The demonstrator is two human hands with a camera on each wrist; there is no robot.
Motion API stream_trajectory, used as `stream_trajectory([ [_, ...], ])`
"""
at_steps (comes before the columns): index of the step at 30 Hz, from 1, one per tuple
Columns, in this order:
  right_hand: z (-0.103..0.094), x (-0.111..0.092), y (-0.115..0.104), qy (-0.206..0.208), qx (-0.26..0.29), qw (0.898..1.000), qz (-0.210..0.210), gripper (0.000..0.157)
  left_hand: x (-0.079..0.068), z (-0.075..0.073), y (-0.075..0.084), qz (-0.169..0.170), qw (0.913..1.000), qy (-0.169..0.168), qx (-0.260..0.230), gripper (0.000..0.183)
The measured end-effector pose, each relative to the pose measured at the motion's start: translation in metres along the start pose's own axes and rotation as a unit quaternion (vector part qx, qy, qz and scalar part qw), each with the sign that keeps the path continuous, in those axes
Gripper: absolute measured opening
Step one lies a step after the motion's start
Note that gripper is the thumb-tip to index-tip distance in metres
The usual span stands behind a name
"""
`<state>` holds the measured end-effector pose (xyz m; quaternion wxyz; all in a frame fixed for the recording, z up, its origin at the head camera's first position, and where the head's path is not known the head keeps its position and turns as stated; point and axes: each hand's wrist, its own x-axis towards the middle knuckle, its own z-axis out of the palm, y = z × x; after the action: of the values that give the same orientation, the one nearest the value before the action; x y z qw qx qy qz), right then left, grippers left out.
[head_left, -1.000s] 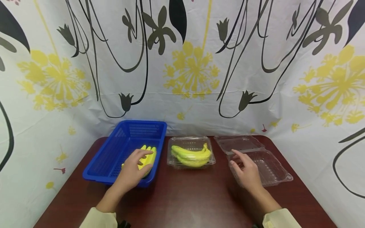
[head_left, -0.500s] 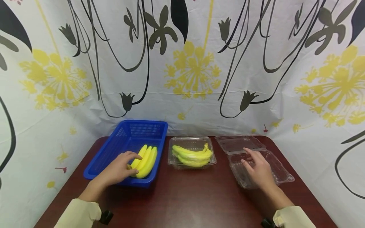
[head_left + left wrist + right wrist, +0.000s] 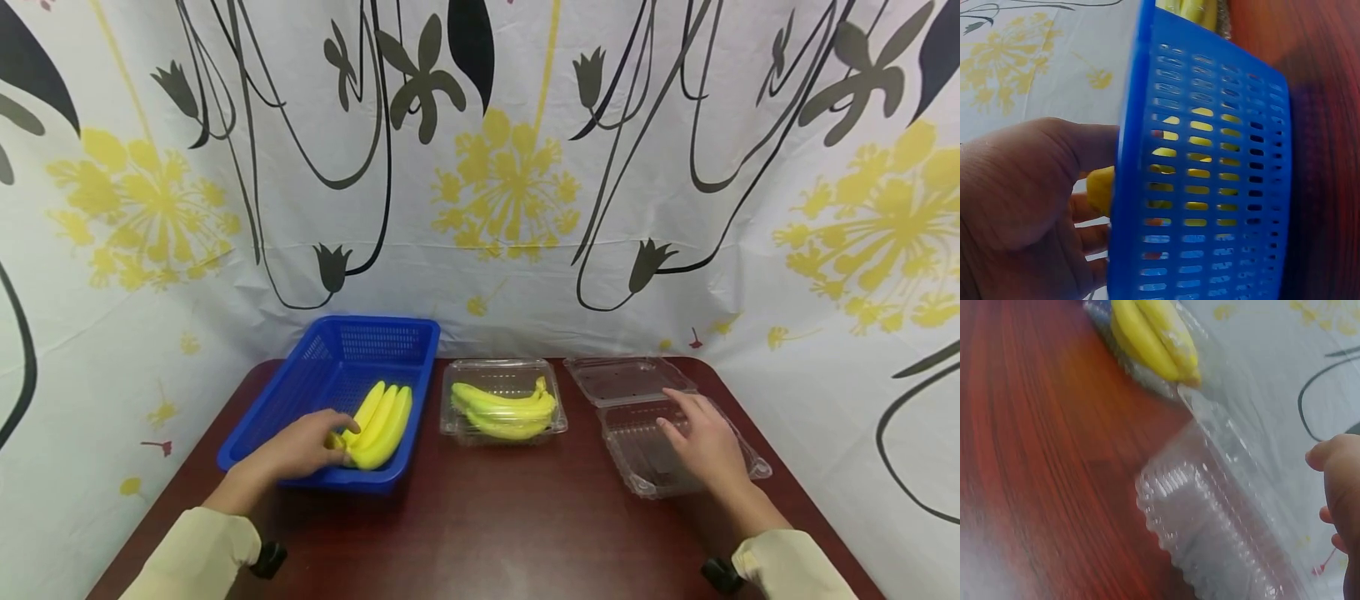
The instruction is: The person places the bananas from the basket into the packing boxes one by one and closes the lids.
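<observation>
Yellow bananas (image 3: 377, 425), a smooth unblemished bunch of three, are lying in the near right part of the blue basket (image 3: 270, 417), long axis running from the near left away to the far right. The left hand (image 3: 300, 450) is reaching over the near rim and pinching the bunch at its near stem end. The right hand (image 3: 705, 446), well apart, is resting with fingers relaxed on the open clear clamshell (image 3: 645, 454). A closed clamshell (image 3: 502, 408) of bananas is sitting between them.
</observation>
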<state>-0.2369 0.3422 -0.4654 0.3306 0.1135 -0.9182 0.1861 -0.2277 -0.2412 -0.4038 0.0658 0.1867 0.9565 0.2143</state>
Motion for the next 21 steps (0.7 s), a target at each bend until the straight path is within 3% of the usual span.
stream_trajectory([
  [11,-0.009,-0.001,0.025,-0.051,-0.036,0.996,0.069,0.057,0.003,0.005,-0.008,-0.005,0.9996,-0.018,0.019,0.031],
  [21,-0.018,0.000,0.041,-0.145,-0.042,0.978,0.147,0.066,0.005,0.003,-0.010,-0.002,0.9995,-0.027,0.016,0.033],
])
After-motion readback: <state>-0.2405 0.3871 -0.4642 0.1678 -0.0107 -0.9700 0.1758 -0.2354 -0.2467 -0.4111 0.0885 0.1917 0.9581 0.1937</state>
